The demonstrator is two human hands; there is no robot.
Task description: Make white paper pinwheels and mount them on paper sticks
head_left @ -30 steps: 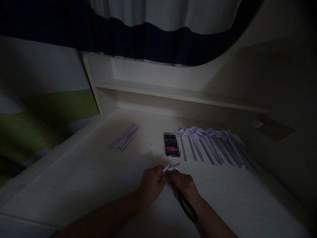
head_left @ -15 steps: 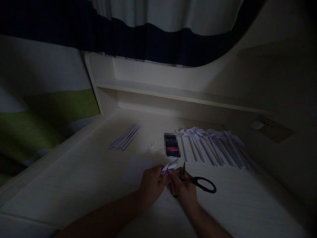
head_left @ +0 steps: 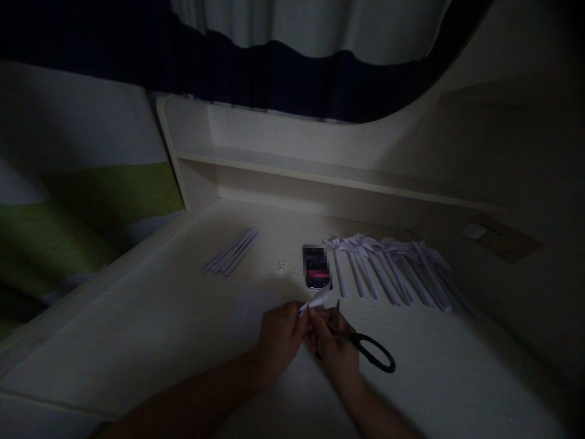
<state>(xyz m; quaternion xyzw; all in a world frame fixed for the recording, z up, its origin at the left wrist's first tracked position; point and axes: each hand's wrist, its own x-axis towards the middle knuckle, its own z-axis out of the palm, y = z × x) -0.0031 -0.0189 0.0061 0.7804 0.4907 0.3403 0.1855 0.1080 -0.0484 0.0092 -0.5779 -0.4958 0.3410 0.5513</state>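
My left hand (head_left: 281, 338) is closed on a small folded piece of white paper (head_left: 319, 298), which sticks up between the two hands. Close against it, my right hand (head_left: 336, 344) is closed around a pair of scissors (head_left: 372, 352) with black handles. One loop of the scissors juts out to the right, and a blade tip points up by the knuckles. The right fingertips also touch the paper. Fingers hide the paper's lower part. Left of my hands, a flat pale sheet of paper (head_left: 253, 312) lies on the desk.
Beyond my hands lies a phone (head_left: 316, 268). To its right, several paper pinwheels (head_left: 388, 271) on rolled paper sticks lie in a row. Several loose paper sticks (head_left: 231, 252) rest at left, with small white bits (head_left: 282, 266) nearer the phone. A shelf (head_left: 320, 175) spans the back.
The scissors' handle loop has tilted downward. My right hand has shifted slightly, and the paper still stands between the fingers of both hands.
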